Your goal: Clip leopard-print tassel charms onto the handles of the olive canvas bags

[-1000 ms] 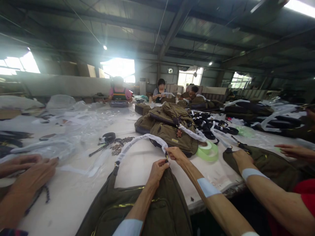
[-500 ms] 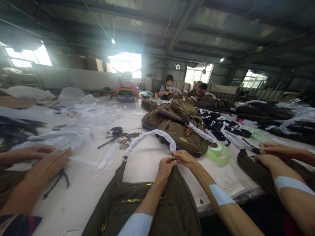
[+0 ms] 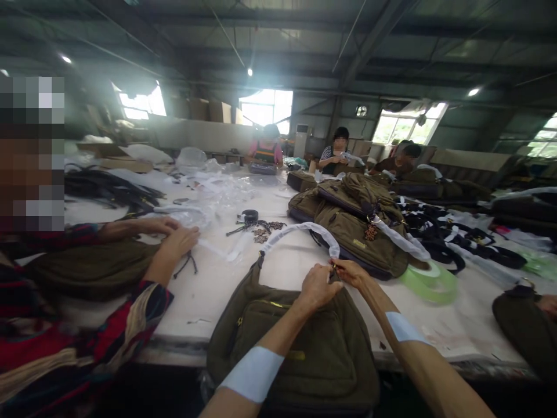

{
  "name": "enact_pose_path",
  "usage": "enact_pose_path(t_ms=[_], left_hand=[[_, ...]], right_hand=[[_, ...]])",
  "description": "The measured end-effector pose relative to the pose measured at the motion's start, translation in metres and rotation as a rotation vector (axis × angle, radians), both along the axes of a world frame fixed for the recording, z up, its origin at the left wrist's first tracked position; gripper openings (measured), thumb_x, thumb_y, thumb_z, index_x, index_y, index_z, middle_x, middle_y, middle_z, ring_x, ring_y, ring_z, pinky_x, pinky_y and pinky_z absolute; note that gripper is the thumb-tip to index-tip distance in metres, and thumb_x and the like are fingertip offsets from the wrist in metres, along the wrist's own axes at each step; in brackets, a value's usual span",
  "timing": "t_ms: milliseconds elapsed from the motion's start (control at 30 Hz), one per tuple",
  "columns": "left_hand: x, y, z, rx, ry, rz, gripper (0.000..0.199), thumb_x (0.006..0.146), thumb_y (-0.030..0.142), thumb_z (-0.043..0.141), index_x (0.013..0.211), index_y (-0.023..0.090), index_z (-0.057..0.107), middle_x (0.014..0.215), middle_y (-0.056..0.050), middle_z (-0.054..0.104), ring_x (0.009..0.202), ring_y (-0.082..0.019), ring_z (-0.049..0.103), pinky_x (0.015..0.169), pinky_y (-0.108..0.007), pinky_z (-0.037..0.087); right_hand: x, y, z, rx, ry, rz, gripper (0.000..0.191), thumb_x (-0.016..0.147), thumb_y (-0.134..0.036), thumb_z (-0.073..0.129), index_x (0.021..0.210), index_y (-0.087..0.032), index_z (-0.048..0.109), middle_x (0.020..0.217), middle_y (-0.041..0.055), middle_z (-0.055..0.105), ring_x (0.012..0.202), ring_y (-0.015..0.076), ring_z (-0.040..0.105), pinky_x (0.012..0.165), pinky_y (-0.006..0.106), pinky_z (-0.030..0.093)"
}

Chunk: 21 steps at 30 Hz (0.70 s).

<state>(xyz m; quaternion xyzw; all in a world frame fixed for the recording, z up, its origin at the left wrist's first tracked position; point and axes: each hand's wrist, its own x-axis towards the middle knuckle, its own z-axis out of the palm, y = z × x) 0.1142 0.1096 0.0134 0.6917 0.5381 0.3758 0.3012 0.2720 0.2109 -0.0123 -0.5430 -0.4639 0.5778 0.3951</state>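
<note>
An olive bag (image 3: 300,348) lies at the table's front edge, its handle (image 3: 300,231) wrapped in white and arched away from me. My left hand (image 3: 319,285) is closed at the top right corner of the bag, beside the handle's right end. My right hand (image 3: 351,273) pinches the small metal fitting (image 3: 334,266) where that handle end meets the bag. What my left fingers grip is hidden behind the hand.
Olive bags (image 3: 348,232) are piled behind the handle, with a green tape roll (image 3: 429,281) at their right. Charms and black cords (image 3: 263,229) lie left of the pile. A co-worker's hands (image 3: 176,238) work at the left; several people sit across the table (image 3: 226,290).
The view has swung left, bringing the left co-worker's sleeve and bag into sight. My left hand has turned, its back now more to the camera; my right hand stays at the handle's end.
</note>
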Motion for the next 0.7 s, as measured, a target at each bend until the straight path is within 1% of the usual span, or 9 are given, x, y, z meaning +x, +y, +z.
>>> enact_pose_path(t_ms=[67,133,200,300,367,400,500,600,700], left_hand=[[-0.021,-0.02,0.005,0.089,0.137,-0.006,0.044,0.072,0.034,0.062,0.112,0.014,0.062,0.111,-0.014,0.061,0.104,-0.027,0.054,0.093,-0.036,0.039],[-0.043,-0.032,0.006,0.138,0.295,0.051,0.042,0.075,0.034,0.059,0.11,0.013,0.062,0.108,-0.014,0.061,0.102,-0.028,0.054,0.092,-0.038,0.04],[-0.061,-0.034,0.004,0.15,0.41,0.129,0.039,0.075,0.033,0.059,0.109,0.013,0.062,0.107,-0.014,0.06,0.102,-0.029,0.053,0.093,-0.04,0.039],[-0.075,-0.023,-0.007,0.158,0.492,0.185,0.039,0.076,0.032,0.058,0.111,0.013,0.061,0.111,-0.014,0.058,0.107,-0.029,0.051,0.099,-0.043,0.033],[-0.077,-0.012,-0.017,0.114,0.487,0.185,0.041,0.076,0.032,0.058,0.113,0.014,0.059,0.114,-0.015,0.058,0.11,-0.03,0.049,0.101,-0.046,0.03],[-0.077,-0.008,-0.022,0.085,0.472,0.179,0.042,0.076,0.032,0.058,0.114,0.014,0.059,0.114,-0.015,0.058,0.11,-0.031,0.049,0.1,-0.047,0.031],[-0.075,-0.001,-0.032,0.02,0.409,0.146,0.045,0.075,0.033,0.058,0.116,0.015,0.057,0.115,-0.014,0.058,0.111,-0.033,0.048,0.099,-0.05,0.032],[-0.074,-0.001,-0.035,-0.011,0.338,0.134,0.046,0.075,0.033,0.056,0.118,0.017,0.056,0.119,-0.013,0.056,0.115,-0.031,0.046,0.103,-0.049,0.027],[-0.074,-0.002,-0.035,-0.056,0.279,0.132,0.045,0.076,0.033,0.055,0.118,0.018,0.056,0.122,-0.012,0.055,0.118,-0.029,0.044,0.108,-0.047,0.022]], right_hand=[[0.004,-0.003,0.006,0.028,-0.073,-0.023,0.026,0.064,-0.032,0.076,0.071,-0.01,0.063,0.058,0.0023,0.059,0.047,0.0085,0.05,0.047,0.021,0.041],[0.007,-0.004,0.013,0.086,-0.15,-0.076,0.033,0.061,-0.038,0.076,0.073,-0.01,0.063,0.053,-0.0001,0.056,0.042,0.0072,0.044,0.042,0.021,0.034],[0.003,-0.001,0.022,0.157,-0.203,-0.132,0.038,0.06,-0.044,0.075,0.074,-0.01,0.062,0.048,-0.0025,0.052,0.04,0.0067,0.04,0.04,0.02,0.029],[-0.021,0.008,0.042,0.35,-0.263,-0.226,0.043,0.063,-0.05,0.069,0.08,-0.011,0.063,0.05,-0.0006,0.055,0.044,0.0094,0.045,0.042,0.021,0.031],[-0.051,0.017,0.059,0.542,-0.359,-0.241,0.044,0.069,-0.051,0.063,0.086,-0.01,0.065,0.058,0.0035,0.062,0.049,0.0117,0.051,0.044,0.021,0.035],[-0.069,0.024,0.068,0.621,-0.438,-0.199,0.044,0.073,-0.05,0.058,0.09,-0.01,0.065,0.063,0.0052,0.064,0.052,0.0124,0.053,0.045,0.021,0.037],[-0.131,0.05,0.086,0.677,-0.666,0.042,0.035,0.08,-0.038,0.051,0.096,-0.011,0.067,0.073,0.0056,0.068,0.059,0.0126,0.059,0.05,0.019,0.042],[-0.192,0.086,0.084,0.637,-0.786,0.181,0.023,0.076,-0.025,0.056,0.086,-0.013,0.072,0.07,0.0037,0.069,0.063,0.0124,0.062,0.056,0.017,0.044],[-0.239,0.117,0.066,0.567,-0.93,0.259,0.013,0.069,-0.016,0.062,0.074,-0.009,0.073,0.07,0.0087,0.07,0.071,0.0162,0.065,0.064,0.019,0.046]])
